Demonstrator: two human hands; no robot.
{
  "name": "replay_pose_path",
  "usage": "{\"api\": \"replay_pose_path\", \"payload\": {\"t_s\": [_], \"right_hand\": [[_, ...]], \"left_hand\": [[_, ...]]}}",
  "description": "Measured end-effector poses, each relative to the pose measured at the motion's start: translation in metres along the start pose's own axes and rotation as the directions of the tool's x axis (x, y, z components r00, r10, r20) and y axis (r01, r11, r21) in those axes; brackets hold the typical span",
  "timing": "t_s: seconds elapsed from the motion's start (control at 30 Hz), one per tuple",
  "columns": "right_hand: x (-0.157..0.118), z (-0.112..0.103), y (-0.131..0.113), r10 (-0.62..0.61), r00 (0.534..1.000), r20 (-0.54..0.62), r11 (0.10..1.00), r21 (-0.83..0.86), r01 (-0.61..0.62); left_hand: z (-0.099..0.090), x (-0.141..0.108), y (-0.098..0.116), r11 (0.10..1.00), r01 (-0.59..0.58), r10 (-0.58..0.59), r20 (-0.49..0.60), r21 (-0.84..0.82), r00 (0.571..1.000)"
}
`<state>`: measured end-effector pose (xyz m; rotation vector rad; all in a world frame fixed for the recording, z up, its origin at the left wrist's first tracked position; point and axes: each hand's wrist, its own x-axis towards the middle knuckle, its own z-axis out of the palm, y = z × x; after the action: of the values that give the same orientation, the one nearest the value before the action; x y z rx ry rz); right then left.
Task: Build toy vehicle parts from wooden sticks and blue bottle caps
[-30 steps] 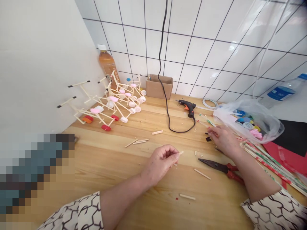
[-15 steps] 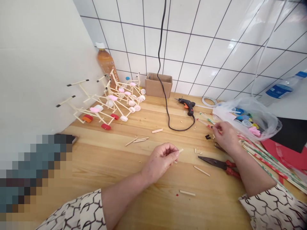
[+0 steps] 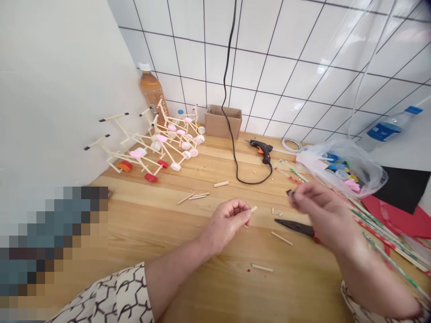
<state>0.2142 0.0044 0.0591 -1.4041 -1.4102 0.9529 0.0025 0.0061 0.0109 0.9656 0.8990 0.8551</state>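
My left hand is closed over the table, thumb and fingers pinching a short wooden stick whose pale end sticks out. To the right, my right hand is slightly blurred, its fingertips pinched on a small dark piece. Just beyond those fingertips another black bit shows on the table. Below the right hand lie dark-jawed pliers, their handles mostly hidden by it. Between the hands are tiny stick offcuts, and nearer to me lie two loose sticks.
Small stick-built models with bottle-cap wheels stand at the left by a tea bottle. A black glue gun, cardboard box and tape roll sit near the wall. At right are a bag of caps, wrapped sticks and coloured sheets.
My right hand has come nearer to me, with the dark piece in its fingertips, and now covers the pliers' handles. The left hand keeps its pinch on the stick. The view has shifted slightly.
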Motion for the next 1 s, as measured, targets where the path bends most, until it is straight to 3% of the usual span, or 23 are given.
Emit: {"api": "replay_pose_path", "payload": {"t_s": [0.07, 0.13, 0.33, 0.67, 1.0], "right_hand": [[-0.010, 0.020, 0.008, 0.122, 0.981, 0.153, 0.984, 0.108, -0.140], [-0.017, 0.035, 0.014, 0.170, 0.964, 0.204, 0.964, 0.171, -0.206], [-0.022, 0.048, 0.013, 0.194, 0.965, 0.179, 0.962, 0.159, -0.223], [-0.025, 0.056, 0.012, 0.138, 0.986, 0.091, 0.987, 0.065, -0.145], [-0.027, 0.058, 0.011, 0.129, 0.987, 0.099, 0.987, 0.083, -0.137]], "left_hand": [[0.001, -0.001, 0.002, 1.000, 0.004, -0.004, 0.012, -0.003, 1.000], [0.002, -0.003, 0.003, 1.000, 0.005, -0.005, 0.022, 0.005, 1.000], [0.003, -0.005, 0.004, 1.000, -0.001, 0.000, 0.057, 0.030, 0.998], [0.002, -0.004, 0.002, 1.000, 0.020, -0.022, 0.070, 0.023, 0.997], [0.002, -0.002, 0.001, 1.000, -0.017, 0.017, 0.055, 0.007, 0.998]]}}
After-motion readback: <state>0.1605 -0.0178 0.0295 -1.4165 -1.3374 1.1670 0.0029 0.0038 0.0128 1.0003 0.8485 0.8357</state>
